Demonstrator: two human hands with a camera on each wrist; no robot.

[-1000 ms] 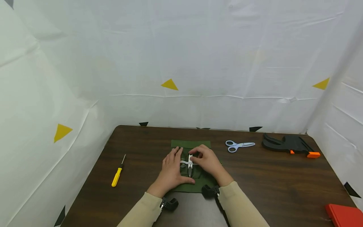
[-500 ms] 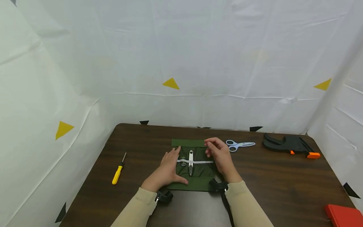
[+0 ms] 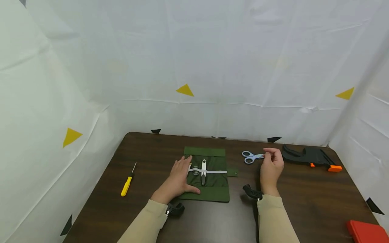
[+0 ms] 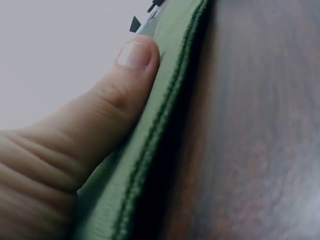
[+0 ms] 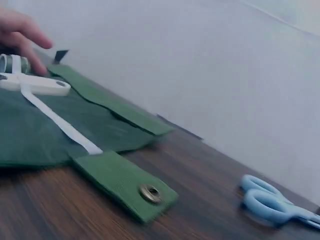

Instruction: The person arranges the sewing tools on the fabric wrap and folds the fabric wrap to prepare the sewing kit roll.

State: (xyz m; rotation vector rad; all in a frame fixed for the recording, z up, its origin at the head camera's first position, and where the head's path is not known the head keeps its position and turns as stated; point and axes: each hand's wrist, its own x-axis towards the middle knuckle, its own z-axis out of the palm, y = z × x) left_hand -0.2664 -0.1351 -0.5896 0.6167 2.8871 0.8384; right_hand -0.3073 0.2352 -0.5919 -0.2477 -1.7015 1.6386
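A green fabric tool roll (image 3: 209, 194) lies spread on the table. Its white elastic strap (image 3: 218, 171) crosses a slim white-handled tool with a grey tip (image 3: 204, 165) and a small round spool-like item (image 3: 196, 170). My left hand (image 3: 179, 175) rests on the roll's left side, fingers extended; its thumb (image 4: 112, 102) lies along the near edge in the left wrist view. My right hand (image 3: 271, 168), fingers bent, is at the blade end of the light-blue scissors (image 3: 249, 157). It covers the blade tip, so whether it pinches the blade is hidden. The scissors' handles (image 5: 265, 202) show in the right wrist view.
A yellow screwdriver (image 3: 126, 185) lies left of the roll. Beyond my right hand lies a black clamp with orange parts (image 3: 313, 157); a red case (image 3: 367, 232) sits at the lower right. A snap tab (image 5: 125, 185) sticks out from the roll's right side. White sheeting surrounds the table.
My right hand has left the white-handled tool, which now sits under the strap, and has moved right to the scissors. The left hand has shifted slightly left, still on the roll.
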